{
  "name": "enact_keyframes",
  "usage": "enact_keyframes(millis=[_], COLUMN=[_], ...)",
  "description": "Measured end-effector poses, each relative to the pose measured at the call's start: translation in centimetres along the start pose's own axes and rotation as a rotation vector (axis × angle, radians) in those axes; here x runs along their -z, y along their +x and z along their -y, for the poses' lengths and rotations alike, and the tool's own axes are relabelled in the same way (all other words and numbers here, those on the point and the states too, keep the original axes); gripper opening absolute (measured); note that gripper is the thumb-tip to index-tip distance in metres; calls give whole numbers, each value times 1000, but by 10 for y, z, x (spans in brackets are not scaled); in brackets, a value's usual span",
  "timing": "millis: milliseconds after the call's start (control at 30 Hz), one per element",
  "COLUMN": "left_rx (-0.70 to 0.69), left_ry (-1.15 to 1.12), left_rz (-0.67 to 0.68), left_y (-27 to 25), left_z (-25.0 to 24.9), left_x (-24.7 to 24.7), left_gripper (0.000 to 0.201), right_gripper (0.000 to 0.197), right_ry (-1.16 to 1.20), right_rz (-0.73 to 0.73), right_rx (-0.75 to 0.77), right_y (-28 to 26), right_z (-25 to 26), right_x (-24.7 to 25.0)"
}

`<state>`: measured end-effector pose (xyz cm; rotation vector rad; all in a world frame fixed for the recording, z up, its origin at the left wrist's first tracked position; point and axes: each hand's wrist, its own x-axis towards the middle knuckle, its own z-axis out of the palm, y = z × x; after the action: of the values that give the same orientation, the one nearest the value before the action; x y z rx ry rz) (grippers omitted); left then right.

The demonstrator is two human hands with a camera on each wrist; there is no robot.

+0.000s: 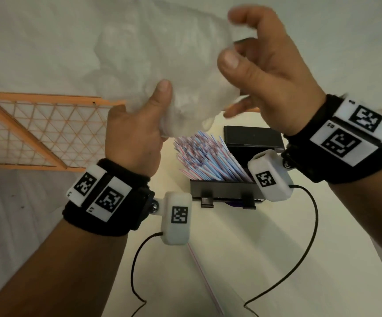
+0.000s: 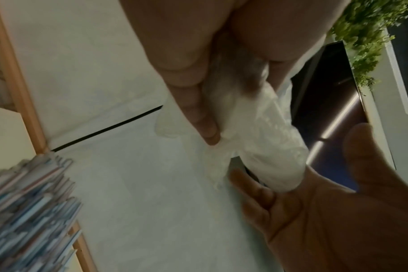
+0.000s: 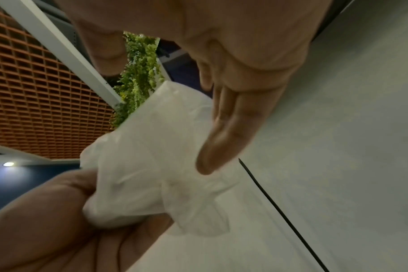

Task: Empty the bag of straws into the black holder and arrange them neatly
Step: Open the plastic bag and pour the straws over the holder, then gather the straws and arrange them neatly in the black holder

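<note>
A crumpled clear plastic bag point(image 1: 151, 65) hangs in the air above the table, and no straws show inside it. My left hand point(image 1: 160, 104) grips its lower end, thumb on top; the left wrist view shows its fingers point(image 2: 198, 114) pinching the film point(image 2: 268, 147). My right hand point(image 1: 235, 40) is at the bag's upper right corner, fingers loosely bent and touching it, thumb apart. The right wrist view shows the bag point(image 3: 140, 165) between that thumb and fingers with a gap. Below, striped straws point(image 1: 208, 156) lean in a fanned bundle in the black holder point(image 1: 222, 189).
The holder's black lid point(image 1: 251, 136) stands open behind the straws. One loose straw point(image 1: 204, 277) lies on the pale table point(image 1: 277, 271) in front of the holder. An orange lattice frame point(image 1: 36, 133) lies at the left. Black wrist cables point(image 1: 304, 248) dangle over the table.
</note>
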<state>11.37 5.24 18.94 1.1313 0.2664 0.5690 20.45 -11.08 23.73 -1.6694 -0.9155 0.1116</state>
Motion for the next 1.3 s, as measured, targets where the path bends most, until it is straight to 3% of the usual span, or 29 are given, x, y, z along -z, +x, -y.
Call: enact_keyframes(millis=[67, 133, 200, 267, 300, 333, 500, 567, 733, 867, 967, 1033, 1100, 1200, 1300], left_rx=[-51, -152, -263, -379, -406, -394, -431, -329, 79, 357, 622, 769, 845, 867, 869], left_ry=[-17, 31, 183, 383, 454, 521, 713, 610, 384, 369, 453, 548, 675, 765, 827], left_rz=[67, 190, 300, 399, 441, 468, 277, 109, -341, -508, -386, -262, -197, -129, -21], left_y=[-1, -3, -5, -5, -7, -10, -13, -7, 1, 7, 0, -5, -6, -3, 5], left_z=[3, 4, 5, 10, 11, 11, 18, 28, 80, 125, 154, 166, 177, 187, 201], left_x=[2, 5, 8, 17, 21, 23, 37, 50, 88, 119, 128, 128, 130, 139, 153], left_gripper=[15, 31, 75, 118, 127, 123, 41, 25, 31, 50, 52, 33, 14, 8, 47], right_gripper=[64, 36, 23, 29, 31, 32, 30, 28, 30, 32, 40, 43, 40, 34, 31], right_ry=[-96, -237, -319, -295, -256, -215, -41, 34, -544, -828, -884, -885, -901, -921, -910], right_rz=[22, 62, 28, 36, 54, 78, 179, 250, 417, 817, 969, 1015, 1033, 992, 962], right_rx=[88, 103, 33, -45, -74, -99, -296, -379, -371, -582, -681, -699, -715, -725, -818], right_y=[-2, -2, -2, -4, -5, -7, -16, -27, -97, -143, -164, -169, -169, -167, -164], right_z=[-3, -9, -17, -25, -28, -29, -34, -41, -87, -134, -158, -170, -176, -180, -182], right_x=[-4, -13, -20, -25, -27, -30, -45, -50, -86, -121, -148, -163, -172, -181, -186])
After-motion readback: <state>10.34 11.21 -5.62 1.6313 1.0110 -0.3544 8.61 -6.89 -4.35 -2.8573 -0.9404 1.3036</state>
